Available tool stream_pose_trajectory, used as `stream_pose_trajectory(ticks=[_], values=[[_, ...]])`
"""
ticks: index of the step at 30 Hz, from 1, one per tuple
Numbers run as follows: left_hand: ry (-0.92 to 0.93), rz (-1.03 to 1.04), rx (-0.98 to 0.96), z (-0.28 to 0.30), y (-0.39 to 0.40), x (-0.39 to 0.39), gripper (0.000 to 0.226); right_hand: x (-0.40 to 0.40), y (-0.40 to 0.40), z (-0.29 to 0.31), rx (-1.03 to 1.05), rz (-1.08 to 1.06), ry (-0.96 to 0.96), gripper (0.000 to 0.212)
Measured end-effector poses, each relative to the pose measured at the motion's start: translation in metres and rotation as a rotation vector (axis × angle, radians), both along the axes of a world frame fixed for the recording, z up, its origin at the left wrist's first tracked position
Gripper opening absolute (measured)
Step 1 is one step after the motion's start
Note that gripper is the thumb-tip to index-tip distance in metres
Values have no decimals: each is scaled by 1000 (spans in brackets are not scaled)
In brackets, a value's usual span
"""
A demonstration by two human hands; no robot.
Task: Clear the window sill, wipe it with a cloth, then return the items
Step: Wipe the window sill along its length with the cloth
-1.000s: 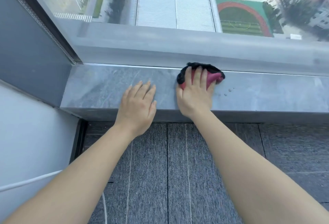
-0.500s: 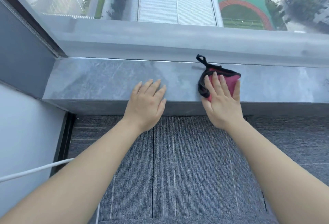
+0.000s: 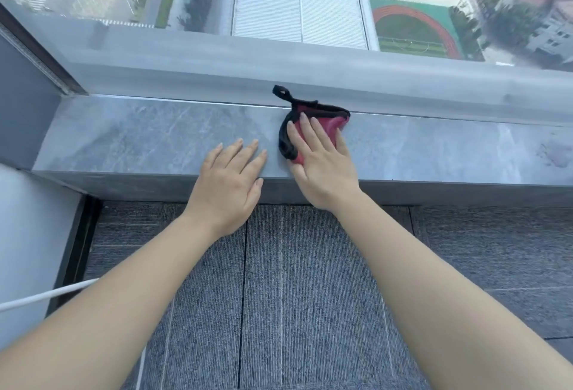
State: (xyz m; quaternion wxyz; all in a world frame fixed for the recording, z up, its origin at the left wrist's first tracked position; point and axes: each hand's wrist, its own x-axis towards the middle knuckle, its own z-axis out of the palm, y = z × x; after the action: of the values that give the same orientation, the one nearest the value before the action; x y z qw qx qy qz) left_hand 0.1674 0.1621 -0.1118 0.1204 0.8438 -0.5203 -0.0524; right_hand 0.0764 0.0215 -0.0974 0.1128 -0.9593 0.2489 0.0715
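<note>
the person is pressing the right hand [image 3: 322,160] flat, fingers spread, on a red cloth [image 3: 328,124] with black edging, lying on the grey stone window sill [image 3: 139,138] near its back edge. the cloth's black loop [image 3: 280,91] is pointing up-left against the window frame [image 3: 310,73], its long axis running diagonally. the left hand [image 3: 229,178] is lying open, palm down, just beside it, holding nothing. grey carpet [image 3: 310,281] is lying below
</note>
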Motion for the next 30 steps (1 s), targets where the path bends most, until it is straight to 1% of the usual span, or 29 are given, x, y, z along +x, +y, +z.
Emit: stream_pose_trajectory(ticks=[3, 5, 7, 9, 13, 15, 16, 18, 21, 23, 26, 29, 30], values=[[16, 24, 5, 1, -2, -3, 50, -27, -5, 1, 9, 106, -7, 61], [4, 24, -4, 1, -1, -3, 48, -44, -14, 2, 15, 80, 16, 66], [-8, 20, -14, 0, 0, -2, 47, -55, -26, 4, 11, -39, 37, 64], [-11, 16, -19, -1, 1, -2, 46, -54, -35, 4, 0, -213, 57, 58], [-8, 22, -27, -2, 0, -3, 45, -17, -32, 1, 27, -536, 74, 61], [-11, 23, -33, -2, 0, -3, 46, 6, -27, 0, 43, -621, 60, 62], [-12, 18, -36, -2, 0, -2, 46, 15, -22, 0, 50, -627, 56, 63], [-12, 6, -39, -3, 1, -1, 46, 25, -13, 0, 47, -550, 45, 62], [29, 1, -19, 0, 1, -1, 50, 15, 0, 3, 22, -267, 25, 60], [79, 13, 8, 5, -2, -2, 57, -2, 3, 8, 59, -133, 33, 59], [138, 30, 59, 19, -9, -4, 69, -32, 0, 17, 95, -91, 103, 60], [151, 7, 57, 28, -23, -13, 74, -61, -14, 21, -7, -127, 208, 59], [150, -13, 59, 29, -30, -17, 71, -69, -21, 21, -49, -153, 242, 58]])
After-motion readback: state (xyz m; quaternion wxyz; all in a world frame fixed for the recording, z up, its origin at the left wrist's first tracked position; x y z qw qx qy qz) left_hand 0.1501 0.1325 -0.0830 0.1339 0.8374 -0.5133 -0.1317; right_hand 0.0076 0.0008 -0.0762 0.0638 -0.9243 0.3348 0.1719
